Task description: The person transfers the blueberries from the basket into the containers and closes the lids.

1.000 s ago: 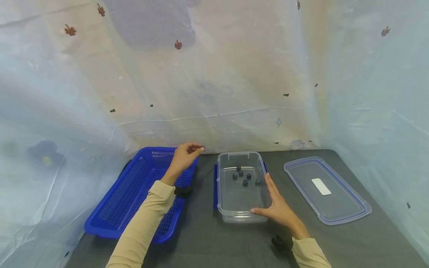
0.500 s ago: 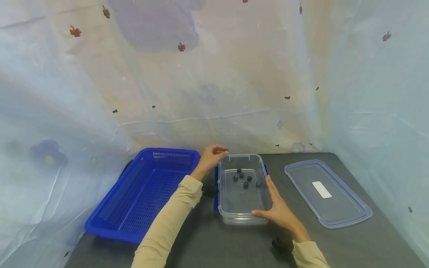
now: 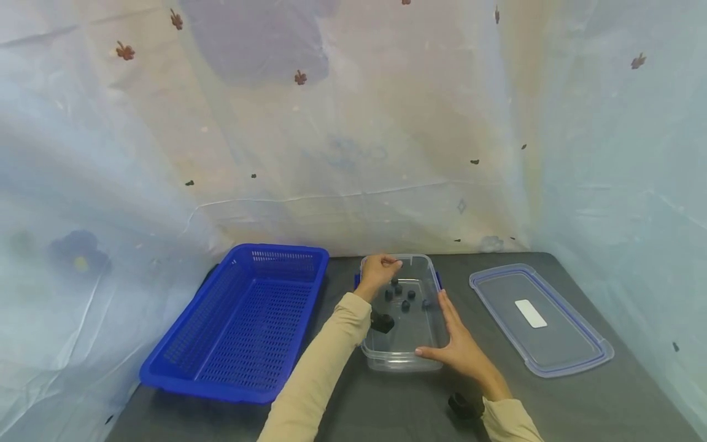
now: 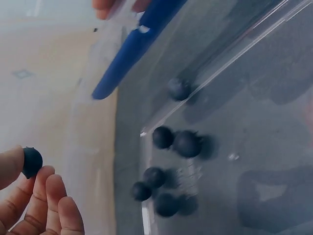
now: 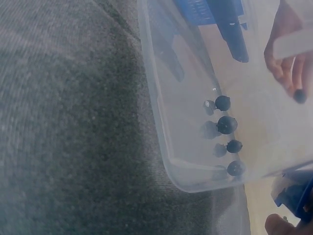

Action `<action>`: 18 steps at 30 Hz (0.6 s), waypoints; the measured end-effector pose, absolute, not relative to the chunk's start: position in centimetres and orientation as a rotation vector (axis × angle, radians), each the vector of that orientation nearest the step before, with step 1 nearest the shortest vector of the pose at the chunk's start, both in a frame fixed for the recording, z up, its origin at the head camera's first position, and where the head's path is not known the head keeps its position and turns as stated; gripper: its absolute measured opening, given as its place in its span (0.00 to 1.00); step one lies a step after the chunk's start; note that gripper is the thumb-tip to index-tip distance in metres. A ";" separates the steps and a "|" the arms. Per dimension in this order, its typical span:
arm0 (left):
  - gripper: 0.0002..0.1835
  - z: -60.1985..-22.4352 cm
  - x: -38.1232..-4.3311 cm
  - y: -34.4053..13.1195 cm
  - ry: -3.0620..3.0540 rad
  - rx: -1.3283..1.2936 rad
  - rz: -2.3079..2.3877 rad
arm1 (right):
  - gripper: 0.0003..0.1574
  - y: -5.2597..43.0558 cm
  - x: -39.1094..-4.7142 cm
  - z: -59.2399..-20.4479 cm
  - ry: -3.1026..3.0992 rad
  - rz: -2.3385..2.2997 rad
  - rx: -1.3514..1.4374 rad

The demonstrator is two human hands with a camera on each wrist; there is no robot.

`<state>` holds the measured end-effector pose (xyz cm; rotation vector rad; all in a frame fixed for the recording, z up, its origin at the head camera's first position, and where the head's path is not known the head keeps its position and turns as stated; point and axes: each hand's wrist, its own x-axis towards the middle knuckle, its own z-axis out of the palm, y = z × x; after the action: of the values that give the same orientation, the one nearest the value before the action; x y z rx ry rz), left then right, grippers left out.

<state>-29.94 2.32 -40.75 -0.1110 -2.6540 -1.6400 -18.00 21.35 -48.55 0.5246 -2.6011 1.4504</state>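
A blueberry is pinched between the thumb and fingertips of my left hand. That hand is over the far left part of a clear plastic container. Several blueberries lie loose on the container's floor. From the right wrist, my left hand shows through the clear wall, the held berry at its fingertips. My right hand rests against the container's near right corner, its fingers straight along the right side and its thumb at the near rim.
A blue perforated basket stands left of the container. To the right, a clear lid with a blue seal and a white label lies flat. Blue latches hang from the container's sides. A patterned plastic sheet rises behind the grey table.
My left hand has travelled right with the blueberry, from above the basket's far right corner to over the container. The right hand has stayed at the container's corner.
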 end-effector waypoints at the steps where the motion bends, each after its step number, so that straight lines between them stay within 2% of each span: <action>1: 0.11 -41.0 -29.9 2.7 -2.662 -0.098 -1.614 | 0.78 21.3 -18.0 -48.6 -2.603 1.448 0.523; 9: 0.06 -42.6 -29.8 4.5 -2.638 0.051 -1.606 | 0.78 21.3 -18.0 -48.5 -2.596 1.467 0.520; 18: 0.10 -44.4 -29.5 5.2 -2.678 0.102 -1.507 | 0.78 21.3 -18.0 -48.5 -2.573 1.476 0.547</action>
<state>-29.48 5.15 -44.38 0.1024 -2.6781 -1.5072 -18.01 21.31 -48.46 0.5466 -2.5732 1.4756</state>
